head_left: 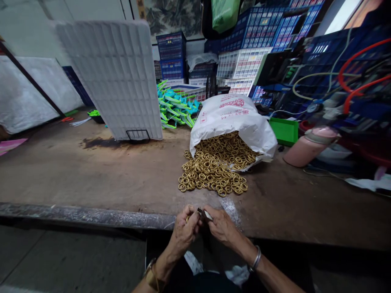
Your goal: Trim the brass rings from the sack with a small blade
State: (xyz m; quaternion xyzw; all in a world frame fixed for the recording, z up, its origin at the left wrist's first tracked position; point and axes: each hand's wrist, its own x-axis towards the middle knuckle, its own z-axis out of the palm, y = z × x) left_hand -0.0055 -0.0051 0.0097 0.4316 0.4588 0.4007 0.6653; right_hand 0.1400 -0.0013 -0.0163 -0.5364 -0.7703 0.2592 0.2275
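At the front edge of the table, my left hand (185, 230) is closed on a gold-coloured ring (187, 219), which shows only in part between the fingers. Close against it, my right hand (222, 228) grips a small dark-bladed tool (204, 214) with a pale part on it; its exact kind is too small to tell. The tool's tip points at the left fingertips, and I cannot tell whether it touches the ring. Just beyond my hands lies a heap of gold-coloured rings (210, 175). They spill from the mouth of a white woven sack (232, 114) with red print, lying on its side.
A white ribbed panel (113, 77) stands upright at back left on the table (61, 171). Green and turquoise plastic pieces (175, 106) are piled behind. At right are a green tray (284, 131), a pink bottle (311, 146) and orange hoses (345, 81). Stacked crates (244, 63) fill the back.
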